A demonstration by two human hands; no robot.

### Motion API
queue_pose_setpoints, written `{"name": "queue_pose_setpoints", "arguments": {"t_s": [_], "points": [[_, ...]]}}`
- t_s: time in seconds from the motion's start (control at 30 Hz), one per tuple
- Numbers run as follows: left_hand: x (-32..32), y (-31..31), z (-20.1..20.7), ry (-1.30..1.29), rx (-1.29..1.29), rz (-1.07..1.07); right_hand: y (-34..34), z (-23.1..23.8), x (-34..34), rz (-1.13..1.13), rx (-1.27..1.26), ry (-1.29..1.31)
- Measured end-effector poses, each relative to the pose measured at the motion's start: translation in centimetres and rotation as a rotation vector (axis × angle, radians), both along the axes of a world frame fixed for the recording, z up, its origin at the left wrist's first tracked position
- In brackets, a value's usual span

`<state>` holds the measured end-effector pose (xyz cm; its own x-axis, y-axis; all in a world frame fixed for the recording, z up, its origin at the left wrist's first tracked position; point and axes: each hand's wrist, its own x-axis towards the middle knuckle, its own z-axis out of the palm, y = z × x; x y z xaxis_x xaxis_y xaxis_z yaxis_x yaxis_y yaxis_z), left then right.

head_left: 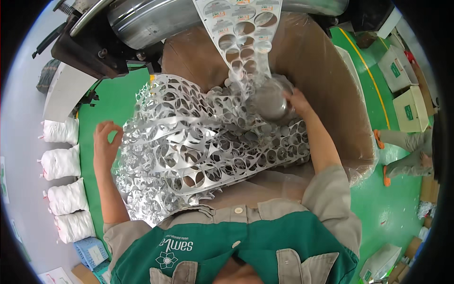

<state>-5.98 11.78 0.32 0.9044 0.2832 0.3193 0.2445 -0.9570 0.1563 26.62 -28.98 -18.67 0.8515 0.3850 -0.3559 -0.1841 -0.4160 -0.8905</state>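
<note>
In my right hand [297,102] is a round, grey, shiny bowl [270,100], smeared by motion and gripped at its right rim. It is above the heap, beside the lower end of a printed foil strip [246,33] full of round holes, which hangs from above. My left hand [106,137] is off to the left, thumb and fingertips curled together next to the edge of the punched silver sheet [189,137]. Whether it pinches that edge is not visible. Loose small discs [250,137] lie among the folds of the sheet.
A large brown carton lined with clear plastic [326,71] surrounds the heap. Across the top runs a metal roller [151,21] with dark machine parts. White sacks [64,161] stand at the left. Another person's legs [409,151] and white bins [411,111] are at the right.
</note>
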Motion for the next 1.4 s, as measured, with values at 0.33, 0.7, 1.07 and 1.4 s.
{"name": "queue_pose_setpoints", "arguments": {"t_s": [0.33, 0.7, 1.07, 1.4], "points": [[14.6, -12.4, -3.7, 0.322, 0.129, -0.637, 0.2, -2.2, 1.3, 0.744, -0.841, -0.492], [9.3, -11.5, 3.6, 0.126, -0.047, -0.598, 2.5, 16.4, -1.0, 0.442, 1.235, 0.036], [-4.5, -2.3, 9.0, -0.349, -0.512, -0.012, -0.1, -4.0, -1.2, 0.720, -0.941, -0.452], [-1.8, -7.9, 10.2, -0.455, -0.509, -0.353, 4.0, 13.4, -1.8, 0.588, 0.768, 0.100]]}}
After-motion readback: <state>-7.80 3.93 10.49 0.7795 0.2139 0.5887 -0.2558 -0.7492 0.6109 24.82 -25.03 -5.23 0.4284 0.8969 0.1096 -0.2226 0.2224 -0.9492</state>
